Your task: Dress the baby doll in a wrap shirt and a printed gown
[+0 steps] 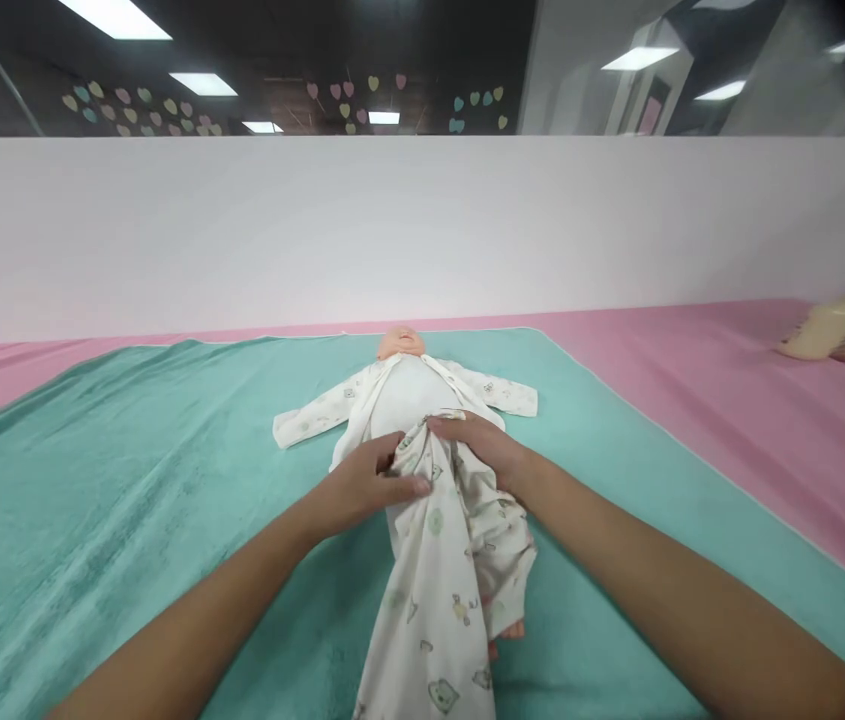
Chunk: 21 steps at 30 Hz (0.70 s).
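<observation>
Cream-white, thin, soft-looking cloth with small green and brown animal prints makes up the pair of loose trousers, gathered in puckers at the waist. They lie over the lower body of a smooth, peach-coloured baby doll. One trouser leg falls flat and wide towards the viewer; the other is crumpled around the doll's leg, with toes showing past its hem.

The left hand pinches the gathered cloth between thumb and fingers. The right hand is clamped on the waist, its thumb on top; its fingers are hidden underneath.

A matching printed jacket spreads its sleeves beside the doll's rounded white torso. Beneath lies a plush, rippled teal blanket, over a creased pink sheet.

Behind rises a plain white wall, topped by dark, reflective glass dotted with pastel hearts.

The near trouser leg is cut off below; a glossy pale-yellow object at far right is hard to identify.
</observation>
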Motion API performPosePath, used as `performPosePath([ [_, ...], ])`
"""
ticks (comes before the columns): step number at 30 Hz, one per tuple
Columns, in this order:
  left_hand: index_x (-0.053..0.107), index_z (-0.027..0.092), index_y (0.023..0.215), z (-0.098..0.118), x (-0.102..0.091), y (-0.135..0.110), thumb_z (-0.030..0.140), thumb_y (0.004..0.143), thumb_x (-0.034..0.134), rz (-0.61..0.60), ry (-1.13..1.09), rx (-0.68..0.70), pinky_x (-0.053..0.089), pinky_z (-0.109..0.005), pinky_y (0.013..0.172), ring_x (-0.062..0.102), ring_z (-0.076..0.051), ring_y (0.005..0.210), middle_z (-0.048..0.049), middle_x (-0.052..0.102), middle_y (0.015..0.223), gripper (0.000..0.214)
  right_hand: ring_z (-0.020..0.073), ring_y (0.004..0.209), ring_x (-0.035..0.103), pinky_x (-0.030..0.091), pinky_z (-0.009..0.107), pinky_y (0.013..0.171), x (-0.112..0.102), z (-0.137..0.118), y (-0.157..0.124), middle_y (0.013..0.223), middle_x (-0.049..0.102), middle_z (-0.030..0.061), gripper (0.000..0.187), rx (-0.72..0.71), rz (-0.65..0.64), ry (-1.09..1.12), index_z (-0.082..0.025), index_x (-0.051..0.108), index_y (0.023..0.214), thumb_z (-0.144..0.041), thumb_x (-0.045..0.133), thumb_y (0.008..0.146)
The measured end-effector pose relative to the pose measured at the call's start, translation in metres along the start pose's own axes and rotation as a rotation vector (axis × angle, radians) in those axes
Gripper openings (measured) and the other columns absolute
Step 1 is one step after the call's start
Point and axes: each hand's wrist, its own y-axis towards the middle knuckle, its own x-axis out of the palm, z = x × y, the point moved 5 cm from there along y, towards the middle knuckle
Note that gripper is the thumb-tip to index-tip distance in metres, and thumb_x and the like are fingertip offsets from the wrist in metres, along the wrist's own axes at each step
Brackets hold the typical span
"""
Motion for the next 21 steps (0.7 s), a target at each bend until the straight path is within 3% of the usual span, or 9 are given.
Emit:
performPosePath([
  [3, 0.059, 0.018, 0.088, 0.004, 0.01, -0.003, 0.035, 0.067, 0.069, -0.149, 0.001, -0.033, 0.041, -0.025, 0.066, 0.054, -0.017, 0.078, -0.0005, 0.059, 0.081, 0.029, 0.0161, 0.062, 0.059, 0.048, 0.032, 0.066, -0.005, 0.005, 0.0, 0.068, 0.064, 0.0023, 0.031, -0.034, 0.04, 0.143, -0.016, 0.062, 0.081, -0.046, 0.064, 0.073],
  [6, 0.059, 0.017, 0.083, 0.005, 0.006, -0.004, 0.038, 0.073, 0.064, -0.019, -0.1, -0.045, 0.04, -0.024, 0.062, 0.053, -0.015, 0.071, -0.0006, 0.059, 0.077, 0.024, 0.0175, 0.066, 0.061, 0.048, 0.03, 0.064, 0.0, 0.005, 0.0, 0.073, 0.066, 0.0043, 0.038, -0.051, 0.027, 0.196, -0.015, 0.062, 0.087, -0.051, 0.058, 0.076],
  [10, 0.054, 0.018, 0.077, 0.002, -0.003, -0.003, 0.039, 0.077, 0.059, 0.191, -0.39, -0.027, 0.037, -0.021, 0.053, 0.049, -0.01, 0.059, 0.0024, 0.054, 0.067, 0.022, 0.0173, 0.072, 0.062, 0.048, 0.029, 0.067, 0.012, 0.0, -0.004, 0.083, 0.067, 0.0052, 0.039, -0.02, -0.09, 0.117, -0.017, 0.061, 0.097, -0.05, 0.057, 0.078],
  [14, 0.055, 0.018, 0.087, 0.003, -0.004, -0.001, 0.042, 0.081, 0.052, 0.189, -0.517, -0.008, 0.039, -0.022, 0.053, 0.05, -0.011, 0.057, 0.0004, 0.056, 0.07, 0.025, 0.0166, 0.072, 0.062, 0.05, 0.029, 0.067, 0.016, 0.0, -0.011, 0.083, 0.067, 0.003, 0.039, 0.194, -0.263, -0.233, -0.016, 0.063, 0.094, -0.036, 0.076, 0.062],
  [17, 0.055, 0.017, 0.08, 0.007, -0.005, 0.0, 0.043, 0.08, 0.054, 0.11, -0.354, -0.014, 0.039, -0.021, 0.052, 0.049, -0.011, 0.057, 0.0008, 0.055, 0.067, 0.026, 0.0162, 0.072, 0.062, 0.05, 0.028, 0.067, 0.015, 0.003, -0.014, 0.083, 0.068, 0.003, 0.036, 0.239, -0.277, -0.283, -0.015, 0.065, 0.088, -0.031, 0.078, 0.058],
  [21, 0.059, 0.017, 0.082, 0.013, -0.003, -0.002, 0.039, 0.07, 0.065, -0.074, 0.008, -0.028, 0.041, -0.023, 0.058, 0.052, -0.015, 0.067, -0.0009, 0.059, 0.075, 0.025, 0.017, 0.072, 0.063, 0.05, 0.031, 0.07, 0.012, 0.003, -0.009, 0.08, 0.068, 0.0049, 0.038, 0.04, -0.072, 0.011, -0.015, 0.065, 0.092, -0.043, 0.07, 0.068],
])
